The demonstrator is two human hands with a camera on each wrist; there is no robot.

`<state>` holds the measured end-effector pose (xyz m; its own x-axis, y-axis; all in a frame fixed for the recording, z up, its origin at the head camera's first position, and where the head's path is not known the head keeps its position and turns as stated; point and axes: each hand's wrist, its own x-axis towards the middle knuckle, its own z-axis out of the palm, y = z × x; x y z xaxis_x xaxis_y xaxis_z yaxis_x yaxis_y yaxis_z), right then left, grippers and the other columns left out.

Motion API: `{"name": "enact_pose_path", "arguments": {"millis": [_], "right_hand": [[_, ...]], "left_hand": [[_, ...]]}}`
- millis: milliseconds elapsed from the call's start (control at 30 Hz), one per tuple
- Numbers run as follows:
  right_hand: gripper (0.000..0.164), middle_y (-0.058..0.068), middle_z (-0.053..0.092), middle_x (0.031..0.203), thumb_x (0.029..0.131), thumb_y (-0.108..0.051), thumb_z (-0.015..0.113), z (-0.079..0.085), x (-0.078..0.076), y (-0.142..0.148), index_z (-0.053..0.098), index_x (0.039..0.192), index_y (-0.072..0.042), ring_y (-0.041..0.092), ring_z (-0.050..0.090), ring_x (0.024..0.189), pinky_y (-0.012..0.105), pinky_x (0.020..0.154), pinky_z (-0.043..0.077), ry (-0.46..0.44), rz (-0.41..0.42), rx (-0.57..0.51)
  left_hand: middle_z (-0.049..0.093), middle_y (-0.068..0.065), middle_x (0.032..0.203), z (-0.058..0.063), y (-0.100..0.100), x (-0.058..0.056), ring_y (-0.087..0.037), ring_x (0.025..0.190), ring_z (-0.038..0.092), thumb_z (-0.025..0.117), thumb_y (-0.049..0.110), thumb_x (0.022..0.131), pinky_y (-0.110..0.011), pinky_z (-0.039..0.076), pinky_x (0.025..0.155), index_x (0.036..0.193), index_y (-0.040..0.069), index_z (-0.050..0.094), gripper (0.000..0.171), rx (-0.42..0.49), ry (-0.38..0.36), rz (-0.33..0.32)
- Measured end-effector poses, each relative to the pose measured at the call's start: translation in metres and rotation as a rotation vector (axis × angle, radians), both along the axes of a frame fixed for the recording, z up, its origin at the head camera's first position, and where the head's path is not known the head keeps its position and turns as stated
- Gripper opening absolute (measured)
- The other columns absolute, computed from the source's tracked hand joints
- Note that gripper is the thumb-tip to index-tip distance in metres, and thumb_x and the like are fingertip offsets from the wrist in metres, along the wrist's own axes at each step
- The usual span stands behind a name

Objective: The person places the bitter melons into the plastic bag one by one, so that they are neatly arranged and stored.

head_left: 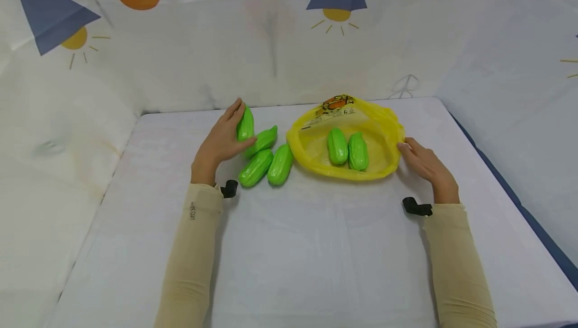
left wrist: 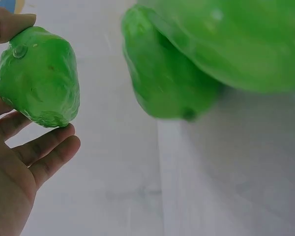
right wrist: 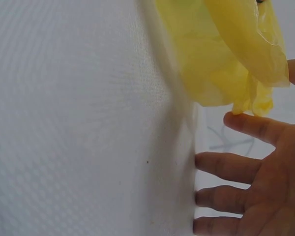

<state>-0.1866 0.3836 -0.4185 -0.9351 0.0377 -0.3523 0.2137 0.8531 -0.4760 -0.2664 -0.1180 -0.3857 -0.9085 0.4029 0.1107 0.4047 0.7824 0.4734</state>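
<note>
My left hand (head_left: pixel 226 135) holds a shiny green vegetable (head_left: pixel 246 125), shaped like a short, lumpy cucumber, at the back left of the group. In the left wrist view, the thumb lies on one side of this green vegetable (left wrist: pixel 39 76) and fingertips touch the other. Several like it lie close by, among them one green vegetable (head_left: pixel 256 168) and another (head_left: pixel 280 164) beside the bag. At the rim of an opened yellow plastic bag (head_left: pixel 311 165), my right hand (head_left: pixel 424 162) pinches the edge between thumb and index finger. Its other fingers (right wrist: pixel 228 167) are extended. Two green vegetables (head_left: pixel 337 146) lie inside the bag.
A white cloth covers the table (head_left: pixel 316 248). Behind it hangs a pale curtain (head_left: pixel 203 57) printed with lamps and orange shapes. Black wrist cameras (head_left: pixel 229 188) sit at both cuffs. A dark blue strip (head_left: pixel 519 202) runs along the table's right side.
</note>
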Motion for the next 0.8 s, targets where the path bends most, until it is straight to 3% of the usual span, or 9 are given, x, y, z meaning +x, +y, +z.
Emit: {"name": "enact_pose_path", "arguments": {"millis": [167,433,633,800], "right_hand": [[0.082,0.033,0.018,0.156,0.099,-0.065,0.012,0.000,0.000,0.001,0.008,0.158,-0.009,0.056,0.021,0.140,0.073,0.109,0.021,0.001,0.007,0.004],[0.082,0.034,0.020,0.155,0.098,-0.066,0.012,-0.001,-0.001,-0.001,0.008,0.158,-0.009,0.056,0.023,0.139,0.072,0.109,0.022,0.001,0.004,0.013],[0.082,0.034,0.021,0.155,0.098,-0.066,0.013,-0.001,-0.001,0.000,0.010,0.157,-0.009,0.057,0.024,0.138,0.072,0.109,0.022,0.013,0.006,0.009],[0.086,0.032,0.019,0.157,0.096,-0.070,0.012,-0.002,0.000,-0.001,0.007,0.158,-0.011,0.056,0.022,0.139,0.073,0.109,0.021,-0.005,-0.017,0.002]], "left_hand": [[0.002,-0.001,0.166,0.007,0.017,0.003,-0.030,0.152,0.012,0.066,0.043,0.089,-0.051,0.022,0.121,0.158,0.010,0.009,0.095,-0.020,-0.002,-0.049],[0.001,0.000,0.166,0.007,0.050,0.011,-0.033,0.149,0.021,0.059,0.048,0.092,-0.049,0.027,0.120,0.159,0.014,0.006,0.091,-0.074,-0.015,-0.139],[0.003,-0.006,0.166,0.009,0.070,0.013,-0.036,0.147,0.027,0.056,0.051,0.093,-0.049,0.030,0.118,0.158,0.010,0.008,0.090,-0.106,0.012,-0.230],[0.004,-0.006,0.166,0.015,0.083,0.014,-0.034,0.147,0.027,0.056,0.052,0.093,-0.046,0.031,0.118,0.158,0.011,0.008,0.091,-0.107,0.023,-0.260]]}}
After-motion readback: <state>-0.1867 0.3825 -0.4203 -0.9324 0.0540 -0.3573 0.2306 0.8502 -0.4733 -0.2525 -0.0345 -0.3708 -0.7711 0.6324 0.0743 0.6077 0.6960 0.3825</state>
